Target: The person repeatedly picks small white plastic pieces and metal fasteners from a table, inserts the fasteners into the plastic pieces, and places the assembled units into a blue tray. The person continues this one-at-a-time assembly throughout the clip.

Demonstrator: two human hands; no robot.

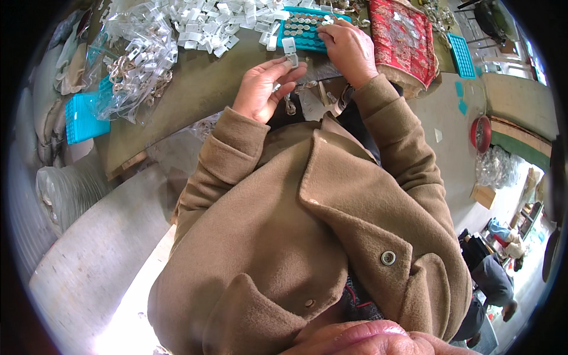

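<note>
My left hand (263, 89) is closed on a small white plastic case (289, 46), its lid tipped up, pinched between thumb and fingers. A metal clasp (290, 107) dangles below the same hand. To the right, my right hand (352, 53) reaches over a blue tray (307, 48) with its thumb and fingertips drawn together at the small round discs (300, 26) lying there in rows. Whatever is between those fingertips is too small to make out.
A big heap of white plastic cases (207, 26) covers the table's far side. At left are a clear bag of metal-and-plastic pieces (142, 59) and stacked blue trays (86, 118). A red patterned cloth pad (405, 47) lies at right. People (494, 281) are in the background.
</note>
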